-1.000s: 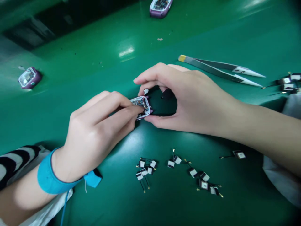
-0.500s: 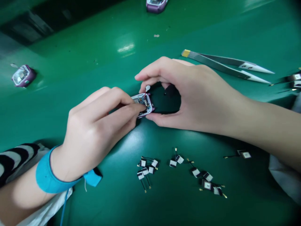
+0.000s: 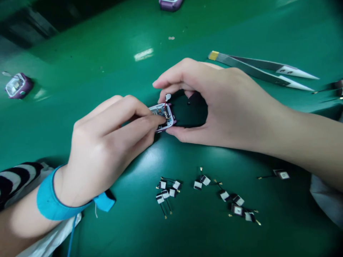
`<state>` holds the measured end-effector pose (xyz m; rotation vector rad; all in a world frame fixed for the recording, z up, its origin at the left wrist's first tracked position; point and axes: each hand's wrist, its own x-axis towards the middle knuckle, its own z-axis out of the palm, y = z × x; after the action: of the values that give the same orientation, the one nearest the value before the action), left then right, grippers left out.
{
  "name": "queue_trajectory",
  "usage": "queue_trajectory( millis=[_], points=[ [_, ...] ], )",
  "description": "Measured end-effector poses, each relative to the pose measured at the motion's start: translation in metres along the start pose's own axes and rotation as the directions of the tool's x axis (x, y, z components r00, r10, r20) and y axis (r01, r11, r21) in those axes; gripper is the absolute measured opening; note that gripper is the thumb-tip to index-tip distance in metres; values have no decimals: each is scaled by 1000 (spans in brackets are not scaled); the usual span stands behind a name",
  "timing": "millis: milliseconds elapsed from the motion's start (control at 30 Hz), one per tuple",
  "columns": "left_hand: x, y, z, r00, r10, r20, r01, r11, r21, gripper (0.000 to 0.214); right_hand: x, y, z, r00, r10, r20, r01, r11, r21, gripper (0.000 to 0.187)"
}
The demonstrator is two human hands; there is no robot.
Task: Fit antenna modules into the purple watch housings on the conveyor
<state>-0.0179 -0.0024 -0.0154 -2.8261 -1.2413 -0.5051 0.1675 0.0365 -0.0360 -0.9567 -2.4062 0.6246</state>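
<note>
A purple-rimmed watch case (image 3: 172, 120) with its circuit board showing lies between my two hands at the middle of the view. My left hand (image 3: 109, 137) is closed about its left end, one digit pressed down on the board; that end is covered. With thumb and fingertips, my right hand (image 3: 230, 103) holds the right end from both sides, leaving a wide gap inside its curve. A small round silvery disc (image 3: 168, 97) on a red wire sticks up from the case's far edge. Whether my left fingers pinch any small part is hidden.
Open tweezers (image 3: 257, 69) with white tips lie beyond my right hand. Several small square modules with black leads (image 3: 197, 185) are spread on the green mat (image 3: 128, 228) nearer me. Other purple cases sit at the far left (image 3: 23, 87) and the top (image 3: 170, 4).
The view has shifted slightly, so outlying things sit a little differently in it. Both hands keep their hold on the watch case, and the left digit still presses on the board.
</note>
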Motion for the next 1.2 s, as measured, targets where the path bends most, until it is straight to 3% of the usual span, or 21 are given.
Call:
queue_trajectory(
  millis=[300, 433, 667, 900, 1100, 1200],
  points=[
    [-1, -2, -1, 1000, 24, -17, -24, 999, -33, 9, -1, 4, 2, 998, -62, -16, 63, 998, 22, 49],
    [0, -1, 0, 1000, 9, -18, -10, 998, -64, 7, -4, 6, -4, 997, -23, -71, 30, 994, 107, 16],
    [-1, -5, 2, 998, 53, -44, -55, 998, -40, 11, -5, 5, -14, 987, -76, -145, 75, 997, -11, 23],
    [-4, -7, 3, 998, 54, -27, -55, 997, -45, 15, -7, 0, -9, 943, -89, -321, 112, 992, 56, 28],
    [-3, -8, 5, 995, 72, -66, -77, 995, -71, 13, -5, -3, -8, 933, -172, -315, 183, 983, 5, 20],
    [-3, -8, 5, 996, 63, -60, -68, 995, -76, 15, -7, -5, -7, 914, -166, -371, 181, 983, 7, 15]
  ],
)
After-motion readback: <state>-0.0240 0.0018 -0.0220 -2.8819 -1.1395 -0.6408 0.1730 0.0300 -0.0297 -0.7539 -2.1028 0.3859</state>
